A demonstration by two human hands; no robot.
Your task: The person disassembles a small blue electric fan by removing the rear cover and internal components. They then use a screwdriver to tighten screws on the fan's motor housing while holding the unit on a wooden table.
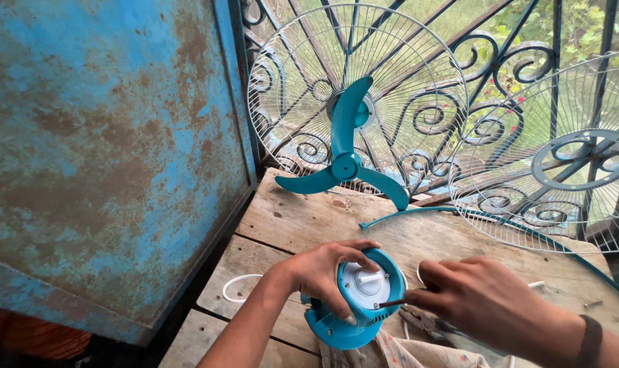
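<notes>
Fan stripped down; work is at the motor housing [354, 310], a teal round body with a white face and short shaft, sitting on the wooden desk [289, 225] near its front edge. Left hand [323, 272] has its grip clenched around the housing's rim from the left, thumb low on the front, steadying it. Right hand [473, 296] has its grip closed on a thin tool [391, 302], likely a screwdriver, tip touching the white face just right of the shaft. Judged step: working a fastener on the motor face. The next move would call for the tip kept square in the fastener while the left grip stops the body turning. Beyond the grip: teal blade [343, 160] propped against a white wire guard [357, 95]; second guard [561, 157] to the far right; teal rim ring [459, 217] lying between. Pliers [425, 322] just under the right grip; white cord [236, 286] left of the left wrist. Nothing blocks the tool; right knuckles hide part of the desk.
</notes>
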